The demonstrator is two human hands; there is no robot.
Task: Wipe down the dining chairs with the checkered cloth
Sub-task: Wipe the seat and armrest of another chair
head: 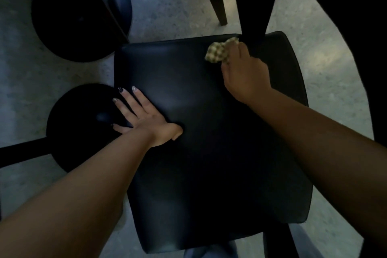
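The right hand [244, 71] has its grip bunched around the checkered cloth [218, 52], pressing it on the black chair seat [199, 132] at one o'clock. The left hand [144, 117] lies spread flat at nine o'clock.

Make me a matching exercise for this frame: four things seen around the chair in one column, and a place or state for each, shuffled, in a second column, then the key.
Things:
1. left hand
2. right hand
3. checkered cloth
4. chair seat

Places or states:
A. bunched up at the far right part of the seat
B. black and padded, filling the middle of the view
C. fingers spread, resting flat on the seat's left edge
D. gripping the cloth against the seat

Pairs: 1-C, 2-D, 3-A, 4-B
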